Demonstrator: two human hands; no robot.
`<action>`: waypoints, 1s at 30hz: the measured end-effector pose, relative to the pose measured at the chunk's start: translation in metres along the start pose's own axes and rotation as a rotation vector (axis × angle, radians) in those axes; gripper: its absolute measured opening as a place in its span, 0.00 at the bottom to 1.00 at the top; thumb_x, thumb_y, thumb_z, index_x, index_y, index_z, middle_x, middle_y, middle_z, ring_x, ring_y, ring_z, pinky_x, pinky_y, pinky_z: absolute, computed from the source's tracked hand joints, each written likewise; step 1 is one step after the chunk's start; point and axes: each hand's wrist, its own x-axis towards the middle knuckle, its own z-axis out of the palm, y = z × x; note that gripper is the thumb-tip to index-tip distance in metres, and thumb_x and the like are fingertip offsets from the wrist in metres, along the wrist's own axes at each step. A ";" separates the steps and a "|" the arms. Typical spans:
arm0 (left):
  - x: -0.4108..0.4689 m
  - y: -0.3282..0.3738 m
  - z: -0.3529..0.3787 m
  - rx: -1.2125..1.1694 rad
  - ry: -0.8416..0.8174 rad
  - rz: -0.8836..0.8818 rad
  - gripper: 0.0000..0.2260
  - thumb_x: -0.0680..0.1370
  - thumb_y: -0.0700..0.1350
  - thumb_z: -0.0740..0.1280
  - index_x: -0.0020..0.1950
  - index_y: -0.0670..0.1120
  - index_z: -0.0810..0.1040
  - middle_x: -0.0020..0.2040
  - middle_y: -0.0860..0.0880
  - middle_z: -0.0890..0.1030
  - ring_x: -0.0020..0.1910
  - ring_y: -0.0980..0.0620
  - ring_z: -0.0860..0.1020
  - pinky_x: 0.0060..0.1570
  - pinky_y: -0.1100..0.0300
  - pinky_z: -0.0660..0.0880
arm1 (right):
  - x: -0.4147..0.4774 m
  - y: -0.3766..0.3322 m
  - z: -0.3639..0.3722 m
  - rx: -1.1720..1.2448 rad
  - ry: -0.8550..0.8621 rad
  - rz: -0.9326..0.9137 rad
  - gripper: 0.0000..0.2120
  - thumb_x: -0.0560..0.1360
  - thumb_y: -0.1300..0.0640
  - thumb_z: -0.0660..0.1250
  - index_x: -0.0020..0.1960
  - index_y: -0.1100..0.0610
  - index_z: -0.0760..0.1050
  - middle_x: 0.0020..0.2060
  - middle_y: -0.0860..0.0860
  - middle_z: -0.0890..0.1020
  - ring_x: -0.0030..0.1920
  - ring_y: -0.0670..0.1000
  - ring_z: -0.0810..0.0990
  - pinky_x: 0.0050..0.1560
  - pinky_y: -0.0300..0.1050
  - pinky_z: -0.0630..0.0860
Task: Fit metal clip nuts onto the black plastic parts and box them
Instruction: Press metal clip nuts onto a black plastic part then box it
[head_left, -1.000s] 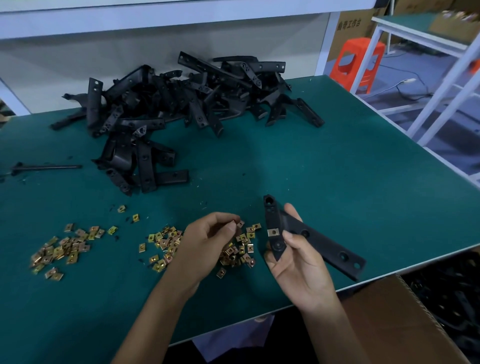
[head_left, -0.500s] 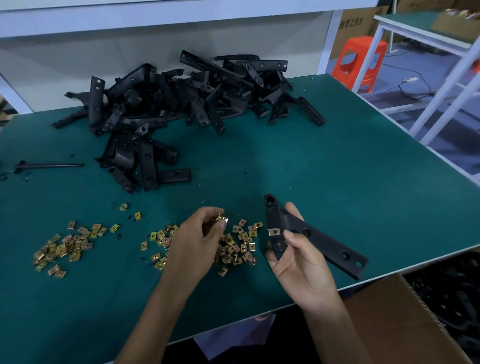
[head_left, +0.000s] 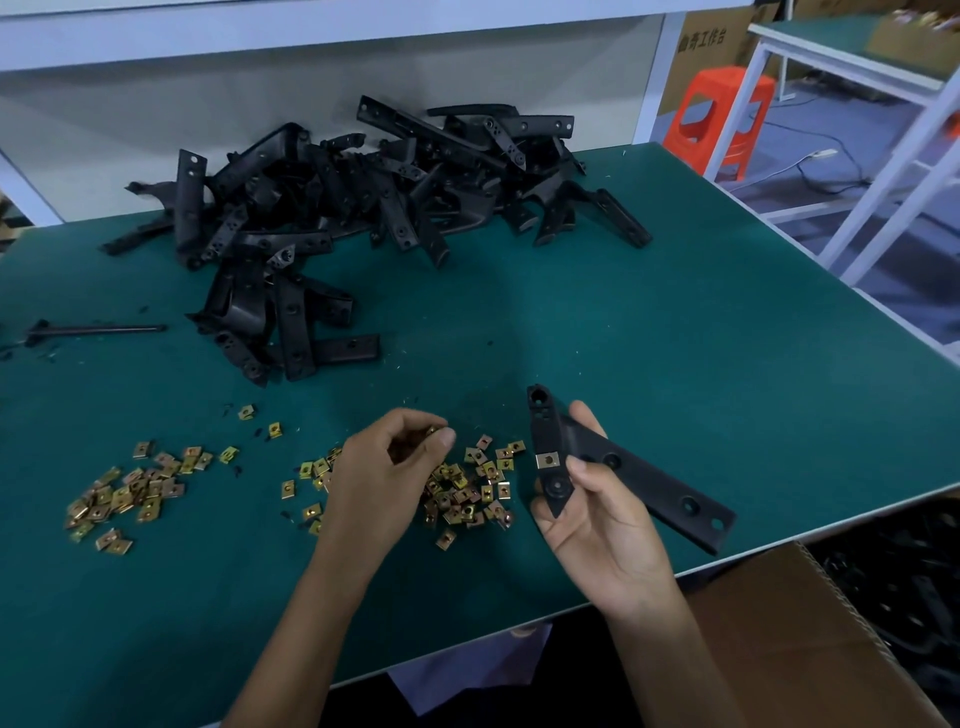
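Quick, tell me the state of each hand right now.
Left hand: closed, pinching one clip nut between fingertips.
Right hand: closed, holding a black plastic part.

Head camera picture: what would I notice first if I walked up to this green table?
First, the big tangled heap of black plastic parts at the far side of the green table. Next, the shiny gold clip nuts scattered near the front edge, where the left hand pinches a single nut. Beside it, the right hand holds a long black part with a fitted nut on it.
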 end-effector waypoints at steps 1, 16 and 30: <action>-0.001 0.001 0.000 0.006 -0.012 0.005 0.04 0.78 0.52 0.71 0.49 0.63 0.81 0.43 0.57 0.84 0.44 0.57 0.82 0.45 0.59 0.78 | 0.000 0.000 0.000 -0.001 -0.003 0.000 0.22 0.74 0.66 0.64 0.60 0.46 0.84 0.48 0.52 0.86 0.38 0.47 0.83 0.34 0.41 0.79; -0.012 0.049 0.037 -0.768 -0.152 -0.371 0.09 0.77 0.34 0.69 0.44 0.44 0.87 0.44 0.43 0.87 0.40 0.52 0.84 0.39 0.63 0.80 | -0.001 0.001 0.006 -0.167 -0.055 -0.012 0.24 0.68 0.61 0.72 0.62 0.44 0.81 0.60 0.56 0.84 0.55 0.54 0.84 0.51 0.50 0.82; -0.013 0.046 0.044 -0.842 -0.063 -0.401 0.07 0.74 0.35 0.71 0.51 0.41 0.82 0.43 0.44 0.86 0.39 0.51 0.84 0.40 0.60 0.82 | 0.000 0.006 0.004 -0.289 -0.066 -0.039 0.23 0.71 0.62 0.70 0.62 0.44 0.78 0.58 0.57 0.84 0.52 0.55 0.83 0.48 0.51 0.78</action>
